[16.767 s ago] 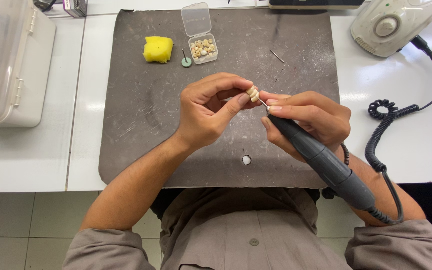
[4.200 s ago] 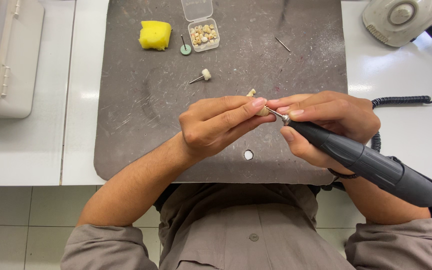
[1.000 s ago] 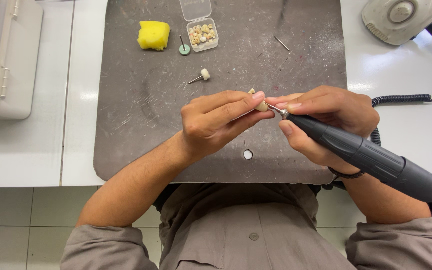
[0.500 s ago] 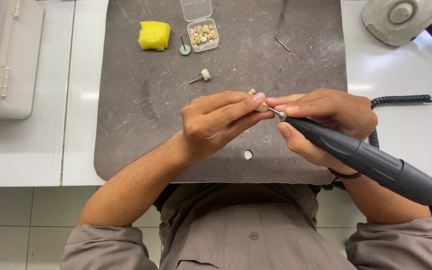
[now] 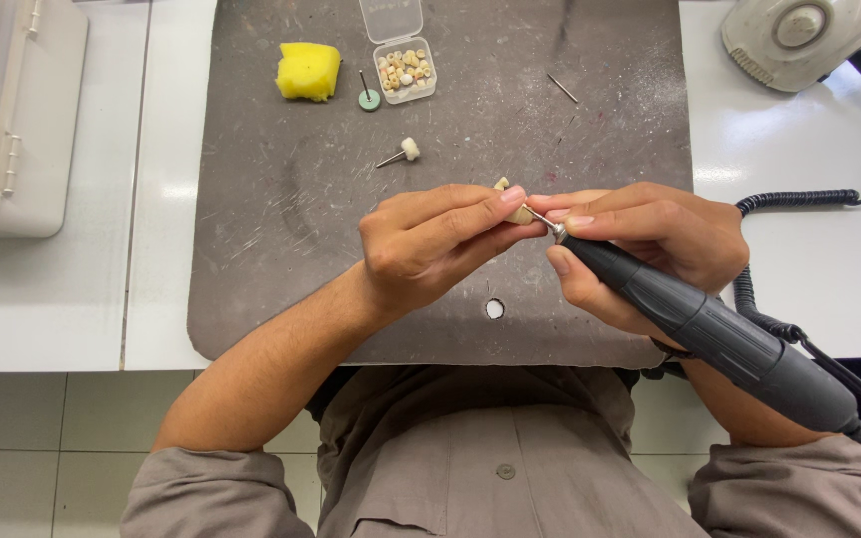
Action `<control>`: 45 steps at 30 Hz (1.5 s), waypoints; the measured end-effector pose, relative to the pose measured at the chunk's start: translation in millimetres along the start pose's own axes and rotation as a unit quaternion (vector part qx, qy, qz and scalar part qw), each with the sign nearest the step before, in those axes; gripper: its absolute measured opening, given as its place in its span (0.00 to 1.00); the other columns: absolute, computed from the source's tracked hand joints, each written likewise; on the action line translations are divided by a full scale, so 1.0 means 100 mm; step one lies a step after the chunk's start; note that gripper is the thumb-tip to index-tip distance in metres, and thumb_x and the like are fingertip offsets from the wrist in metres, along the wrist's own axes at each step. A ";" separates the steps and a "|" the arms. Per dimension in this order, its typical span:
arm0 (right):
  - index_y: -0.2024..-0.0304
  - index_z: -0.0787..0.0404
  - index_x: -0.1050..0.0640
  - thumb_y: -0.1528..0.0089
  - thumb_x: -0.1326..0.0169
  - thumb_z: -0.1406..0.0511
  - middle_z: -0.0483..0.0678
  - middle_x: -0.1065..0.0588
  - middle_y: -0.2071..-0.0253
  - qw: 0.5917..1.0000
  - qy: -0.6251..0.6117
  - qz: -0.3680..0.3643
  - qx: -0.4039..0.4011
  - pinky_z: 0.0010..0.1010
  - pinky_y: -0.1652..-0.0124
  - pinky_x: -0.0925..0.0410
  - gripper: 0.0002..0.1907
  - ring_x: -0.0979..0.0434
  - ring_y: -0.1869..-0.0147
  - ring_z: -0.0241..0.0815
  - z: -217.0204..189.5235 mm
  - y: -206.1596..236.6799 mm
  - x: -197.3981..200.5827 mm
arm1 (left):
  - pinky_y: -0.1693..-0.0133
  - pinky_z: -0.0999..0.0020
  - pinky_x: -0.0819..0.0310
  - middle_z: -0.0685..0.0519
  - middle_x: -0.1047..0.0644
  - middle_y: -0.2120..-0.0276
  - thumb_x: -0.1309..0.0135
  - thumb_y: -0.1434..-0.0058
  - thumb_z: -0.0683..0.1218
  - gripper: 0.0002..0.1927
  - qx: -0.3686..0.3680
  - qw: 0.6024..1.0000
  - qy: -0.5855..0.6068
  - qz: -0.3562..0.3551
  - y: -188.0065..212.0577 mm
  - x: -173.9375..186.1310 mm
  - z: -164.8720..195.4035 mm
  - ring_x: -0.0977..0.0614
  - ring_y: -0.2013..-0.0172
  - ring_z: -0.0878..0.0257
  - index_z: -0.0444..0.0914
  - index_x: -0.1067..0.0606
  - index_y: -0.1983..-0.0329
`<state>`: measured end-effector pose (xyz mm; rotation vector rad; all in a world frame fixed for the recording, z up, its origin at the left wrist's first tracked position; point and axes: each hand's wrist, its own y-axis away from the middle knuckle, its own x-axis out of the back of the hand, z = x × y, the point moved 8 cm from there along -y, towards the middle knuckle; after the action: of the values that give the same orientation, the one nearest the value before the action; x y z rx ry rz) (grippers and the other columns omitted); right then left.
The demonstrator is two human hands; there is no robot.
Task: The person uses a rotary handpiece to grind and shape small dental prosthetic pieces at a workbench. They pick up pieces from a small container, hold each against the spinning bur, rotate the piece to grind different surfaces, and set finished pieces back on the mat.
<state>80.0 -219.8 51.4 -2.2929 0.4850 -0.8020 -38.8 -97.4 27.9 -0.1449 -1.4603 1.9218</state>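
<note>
While left hand (image 5: 430,244) pinches tooth piece (image 5: 516,211), right hand (image 5: 650,249) grips handpiece (image 5: 719,339), sponge (image 5: 308,72) beyond

A single head-worn camera looks almost straight down from close above the counter (image 5: 829,289). The dark work mat (image 5: 281,229) fills the middle, the person's own lap sits at the near edge, and a control box (image 5: 799,35) lies far right.

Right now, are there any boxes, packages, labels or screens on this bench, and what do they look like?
Small clear plastic box: top middle of the dark mat, lid open, holding small pale pieces.
Large translucent grey case: far left on the white table, shut, rounded corners.
No labels, signs or screens can be made out.
</note>
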 end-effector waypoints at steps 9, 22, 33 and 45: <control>0.55 0.67 0.25 0.42 0.36 0.77 0.54 0.21 0.62 0.999 -0.033 -0.002 -0.031 0.40 0.43 0.19 0.15 0.14 0.51 0.48 0.09 0.02 0.01 | 0.58 0.69 0.10 0.45 0.17 0.58 0.29 0.37 0.39 0.19 0.007 1.000 0.010 -0.007 0.01 0.00 -0.02 0.12 0.59 0.58 0.32 0.23 0.46; 0.52 0.65 0.23 0.39 0.37 0.77 0.54 0.20 0.57 0.996 -0.079 0.047 -0.005 0.24 0.53 0.20 0.14 0.15 0.47 0.47 0.19 0.07 -0.04 | 0.58 0.70 0.11 0.46 0.17 0.59 0.29 0.40 0.39 0.19 0.059 0.998 0.005 -0.020 0.05 0.01 -0.13 0.12 0.59 0.60 0.33 0.22 0.48; 0.56 0.64 0.21 0.43 0.34 0.74 0.56 0.18 0.56 0.998 -0.003 0.056 -0.003 0.27 0.53 0.19 0.14 0.13 0.49 0.45 0.20 -0.01 -0.11 | 0.59 0.70 0.12 0.46 0.16 0.59 0.31 0.40 0.38 0.19 0.054 0.998 -0.006 -0.030 0.12 0.03 -0.22 0.12 0.59 0.59 0.33 0.23 0.47; 0.56 0.63 0.20 0.42 0.34 0.72 0.56 0.17 0.56 0.999 -0.008 0.050 -0.003 0.28 0.53 0.19 0.13 0.13 0.49 0.45 0.24 0.01 -0.14 | 0.58 0.69 0.11 0.45 0.17 0.59 0.32 0.39 0.38 0.18 0.052 0.998 -0.009 -0.030 0.14 0.02 -0.24 0.12 0.58 0.59 0.33 0.23 0.46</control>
<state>85.5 -202.3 30.5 -2.2600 0.5915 -0.7338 -35.3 -78.3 7.5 -0.0351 -1.3579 1.9503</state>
